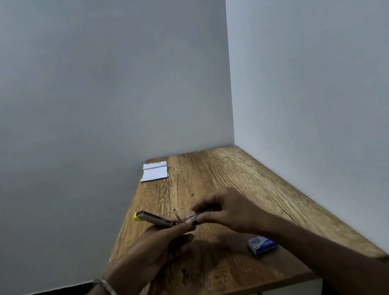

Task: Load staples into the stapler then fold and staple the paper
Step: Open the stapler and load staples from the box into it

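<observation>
Wood table (252, 179): 1 opened stapler (158, 219) gripped by L hand (161, 243) + R hand (229, 209); 1 paper (154, 172).

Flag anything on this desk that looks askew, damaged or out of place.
Nothing stands out. The stapler is hinged wide open, held by the left hand and right hand. The staple box and paper lie flat on the table.
</observation>
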Motion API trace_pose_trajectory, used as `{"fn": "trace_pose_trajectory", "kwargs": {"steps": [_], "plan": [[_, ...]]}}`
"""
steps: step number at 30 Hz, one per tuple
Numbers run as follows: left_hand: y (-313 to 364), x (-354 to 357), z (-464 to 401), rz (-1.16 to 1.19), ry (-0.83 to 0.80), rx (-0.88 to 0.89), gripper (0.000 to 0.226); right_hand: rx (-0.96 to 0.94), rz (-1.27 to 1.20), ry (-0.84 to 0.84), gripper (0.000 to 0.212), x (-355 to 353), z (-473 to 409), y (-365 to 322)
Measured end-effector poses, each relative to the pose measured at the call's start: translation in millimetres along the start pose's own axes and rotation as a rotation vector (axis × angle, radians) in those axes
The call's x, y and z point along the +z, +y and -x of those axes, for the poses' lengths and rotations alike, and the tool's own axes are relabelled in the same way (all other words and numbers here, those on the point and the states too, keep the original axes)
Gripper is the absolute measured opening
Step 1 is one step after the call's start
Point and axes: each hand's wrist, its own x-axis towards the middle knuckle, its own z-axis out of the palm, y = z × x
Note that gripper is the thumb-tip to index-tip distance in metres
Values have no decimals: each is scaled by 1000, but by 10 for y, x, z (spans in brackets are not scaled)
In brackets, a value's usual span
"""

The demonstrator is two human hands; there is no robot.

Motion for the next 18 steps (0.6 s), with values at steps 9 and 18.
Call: {"fn": "trace_pose_trajectory", "kwargs": {"steps": [9, 18], "plan": [[-2, -199, -35, 1, 100, 92, 27, 59, -46, 53, 20, 117, 100, 107], [-19, -534, -77, -133, 273, 230, 42, 204, -74, 74, 14, 163, 62, 204]]}}
